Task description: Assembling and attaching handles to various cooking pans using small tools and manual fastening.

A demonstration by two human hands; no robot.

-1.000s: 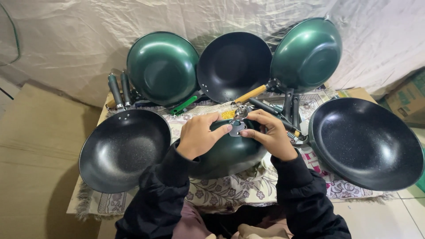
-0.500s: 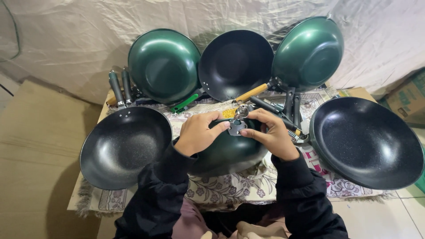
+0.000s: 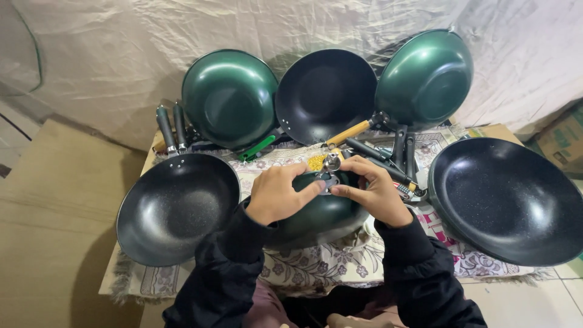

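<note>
Two hands meet over a green wok [image 3: 316, 212] that lies upturned on the patterned cloth [image 3: 340, 267], directly in front of the person. Left hand [image 3: 276, 194]: fingers curled, thumb and forefinger pointing right and pinching the small metal handle bracket [image 3: 328, 181] at the wok's far rim. Right hand [image 3: 373, 188]: fingers bent, fingertips closing on the same bracket from the opposite side, so the part sits between the two hands, touching both. Both hands are equally near it; neither has to reach. A short silvery fitting [image 3: 332, 161] stands upright just beyond the bracket, and a little heap of yellow fasteners [image 3: 316, 162] lies just left of that. The bracket faces away from the body, toward the row of loose handles [image 3: 395, 155] lying on the cloth behind; their long axes run roughly away from the person. Dark woks [image 3: 176, 209] [image 3: 507, 200] lie open to either side, and three more [image 3: 231, 97] [image 3: 325, 94] [image 3: 425, 79] lean against the draped sheet [image 3: 121, 54] at the back.
</note>
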